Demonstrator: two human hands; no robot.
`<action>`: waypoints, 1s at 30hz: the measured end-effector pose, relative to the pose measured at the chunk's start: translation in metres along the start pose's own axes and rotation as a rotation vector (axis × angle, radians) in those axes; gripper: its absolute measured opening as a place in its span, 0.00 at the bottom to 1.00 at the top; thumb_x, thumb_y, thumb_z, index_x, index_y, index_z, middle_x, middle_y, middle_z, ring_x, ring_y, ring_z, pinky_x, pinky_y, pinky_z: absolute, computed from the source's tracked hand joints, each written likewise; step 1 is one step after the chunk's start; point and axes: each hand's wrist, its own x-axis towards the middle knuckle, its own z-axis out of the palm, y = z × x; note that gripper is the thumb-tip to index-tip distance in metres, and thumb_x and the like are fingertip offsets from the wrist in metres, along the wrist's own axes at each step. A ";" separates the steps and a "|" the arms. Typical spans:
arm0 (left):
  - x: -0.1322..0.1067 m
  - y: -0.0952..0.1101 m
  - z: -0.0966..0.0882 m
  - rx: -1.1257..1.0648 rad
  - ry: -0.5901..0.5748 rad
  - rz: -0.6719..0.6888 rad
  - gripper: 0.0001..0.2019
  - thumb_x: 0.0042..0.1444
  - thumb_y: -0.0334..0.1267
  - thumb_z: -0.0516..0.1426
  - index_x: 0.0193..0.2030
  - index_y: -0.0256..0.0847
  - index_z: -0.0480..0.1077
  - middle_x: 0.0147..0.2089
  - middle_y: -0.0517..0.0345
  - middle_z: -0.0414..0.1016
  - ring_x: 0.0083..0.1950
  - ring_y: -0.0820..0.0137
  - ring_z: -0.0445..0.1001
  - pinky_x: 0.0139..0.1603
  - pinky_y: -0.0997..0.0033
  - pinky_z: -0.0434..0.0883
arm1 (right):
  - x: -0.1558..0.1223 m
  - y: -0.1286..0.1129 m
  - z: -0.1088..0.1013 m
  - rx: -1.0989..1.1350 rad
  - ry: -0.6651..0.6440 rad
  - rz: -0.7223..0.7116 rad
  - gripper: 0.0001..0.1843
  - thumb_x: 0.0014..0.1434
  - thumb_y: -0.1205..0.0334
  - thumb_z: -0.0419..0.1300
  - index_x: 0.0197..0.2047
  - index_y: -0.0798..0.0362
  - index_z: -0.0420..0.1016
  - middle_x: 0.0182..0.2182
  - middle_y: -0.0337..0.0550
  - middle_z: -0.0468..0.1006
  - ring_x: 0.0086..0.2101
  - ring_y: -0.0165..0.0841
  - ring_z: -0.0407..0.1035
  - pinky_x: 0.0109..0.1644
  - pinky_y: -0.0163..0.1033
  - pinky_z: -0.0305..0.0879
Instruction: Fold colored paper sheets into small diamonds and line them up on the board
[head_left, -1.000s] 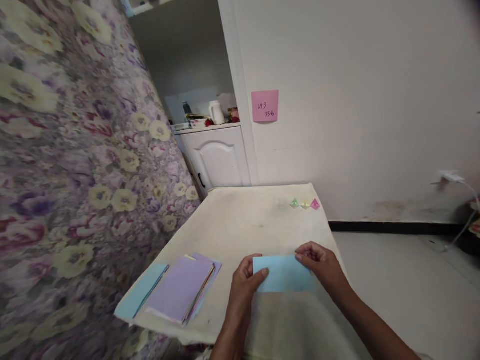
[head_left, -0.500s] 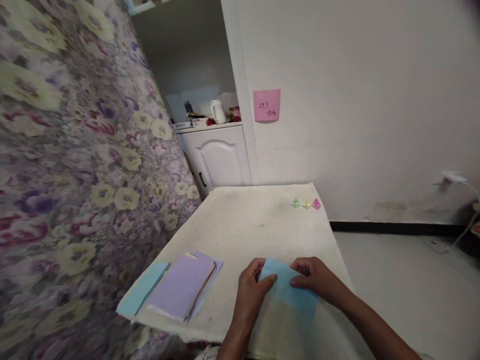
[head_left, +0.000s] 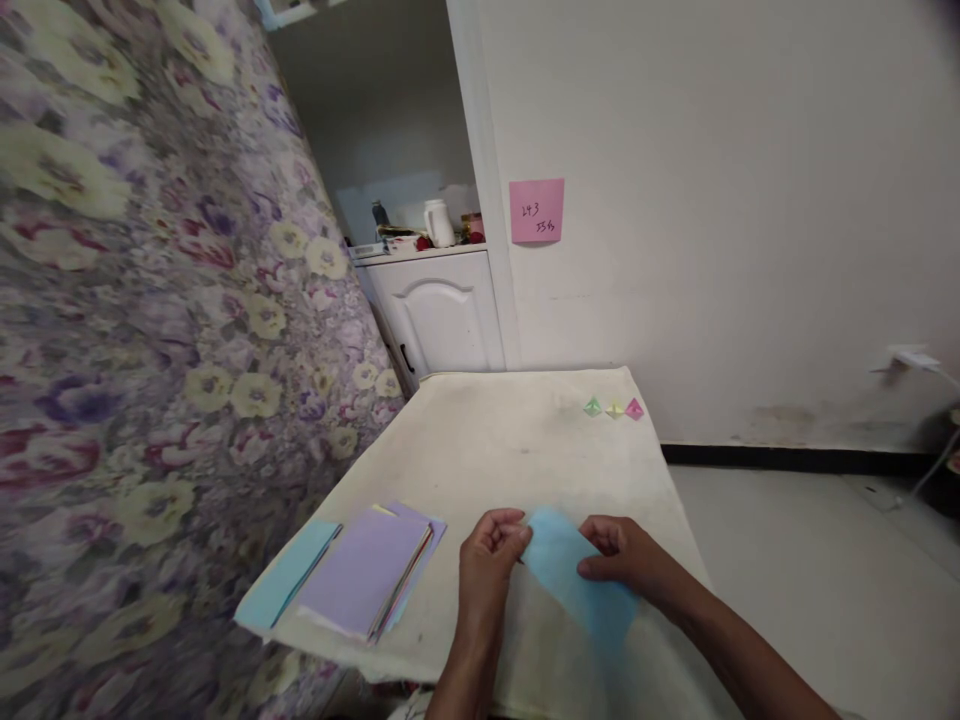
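Above the near right part of the table, a light blue sheet of paper (head_left: 571,570) is held slanting, its lower edge smeared by motion. My left hand (head_left: 491,555) pinches its upper left corner between thumb and fingers. On the right edge of the paper, my right hand (head_left: 626,555) grips with the thumb in front and the fingers curled behind. Near the far right table corner lie three small folded paper pieces: one green (head_left: 592,406), one yellow (head_left: 615,409) and one pink (head_left: 634,408).
A stack of coloured paper topped with purple (head_left: 365,570) lies on the table's left, beside a blue paper stack (head_left: 289,575). The cloth-covered table (head_left: 480,440) meets the wall. A floral curtain (head_left: 187,400) hangs on the left; a cabinet (head_left: 442,310) stands behind.
My left hand has shifted slightly left, to the paper's corner. The blue paper has turned to a steeper slant. My right hand stays nearly in place.
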 end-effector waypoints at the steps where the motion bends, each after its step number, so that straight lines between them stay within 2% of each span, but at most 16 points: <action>1: 0.000 0.000 0.000 -0.003 0.012 0.007 0.13 0.43 0.39 0.64 0.35 0.38 0.70 0.23 0.65 0.68 0.25 0.75 0.66 0.29 0.77 0.63 | 0.000 0.000 0.000 0.002 0.006 0.002 0.15 0.38 0.57 0.68 0.30 0.54 0.71 0.25 0.38 0.76 0.26 0.32 0.69 0.30 0.35 0.63; 4: -0.002 0.004 0.003 -0.019 0.017 0.015 0.14 0.45 0.40 0.63 0.39 0.39 0.70 0.26 0.63 0.70 0.28 0.75 0.67 0.31 0.77 0.64 | 0.002 0.001 0.000 0.018 0.050 -0.016 0.17 0.38 0.56 0.68 0.30 0.54 0.71 0.24 0.38 0.76 0.25 0.32 0.69 0.28 0.35 0.63; 9: -0.013 0.005 0.020 -0.067 -0.185 -0.096 0.14 0.49 0.42 0.60 0.41 0.37 0.71 0.34 0.55 0.75 0.32 0.70 0.71 0.33 0.73 0.66 | 0.005 0.001 0.005 0.113 0.132 -0.068 0.17 0.38 0.55 0.68 0.30 0.54 0.71 0.25 0.39 0.77 0.25 0.32 0.69 0.28 0.35 0.63; 12: -0.015 -0.003 0.027 -0.097 -0.226 -0.153 0.15 0.48 0.42 0.60 0.40 0.34 0.72 0.32 0.53 0.76 0.30 0.69 0.71 0.34 0.70 0.67 | 0.008 0.004 0.009 0.113 0.151 -0.096 0.18 0.38 0.54 0.68 0.31 0.54 0.71 0.25 0.39 0.77 0.26 0.33 0.70 0.30 0.36 0.64; 17: -0.008 -0.014 0.023 -0.042 -0.207 -0.177 0.12 0.45 0.42 0.62 0.33 0.35 0.74 0.28 0.55 0.76 0.27 0.70 0.70 0.30 0.72 0.65 | 0.009 0.008 0.010 0.079 0.109 -0.102 0.17 0.39 0.55 0.67 0.31 0.54 0.71 0.25 0.39 0.77 0.28 0.35 0.71 0.33 0.38 0.65; 21: -0.010 -0.011 0.023 0.037 -0.321 -0.165 0.10 0.44 0.39 0.62 0.31 0.35 0.76 0.27 0.55 0.77 0.28 0.68 0.71 0.31 0.71 0.65 | 0.005 0.001 0.009 0.054 0.090 -0.116 0.17 0.40 0.53 0.66 0.32 0.53 0.72 0.27 0.39 0.77 0.31 0.36 0.71 0.35 0.38 0.65; 24: -0.015 -0.006 0.026 0.078 -0.409 -0.188 0.09 0.43 0.38 0.62 0.31 0.36 0.76 0.28 0.56 0.76 0.31 0.65 0.72 0.34 0.70 0.65 | 0.004 -0.001 0.007 -0.003 0.129 -0.102 0.16 0.41 0.52 0.66 0.29 0.55 0.72 0.23 0.37 0.74 0.26 0.32 0.68 0.29 0.35 0.63; 27: -0.018 -0.004 0.027 0.105 -0.422 -0.215 0.09 0.42 0.38 0.62 0.31 0.37 0.76 0.28 0.56 0.76 0.30 0.64 0.71 0.33 0.70 0.64 | 0.005 0.002 0.005 -0.058 0.151 -0.089 0.16 0.41 0.52 0.66 0.23 0.55 0.68 0.18 0.34 0.68 0.21 0.28 0.62 0.24 0.32 0.56; 30: -0.016 -0.006 0.024 0.116 -0.427 -0.230 0.09 0.43 0.39 0.62 0.31 0.37 0.75 0.27 0.57 0.74 0.28 0.67 0.69 0.30 0.72 0.63 | 0.005 0.002 0.005 -0.083 0.209 -0.093 0.17 0.42 0.52 0.65 0.21 0.54 0.64 0.16 0.32 0.64 0.20 0.26 0.58 0.23 0.32 0.53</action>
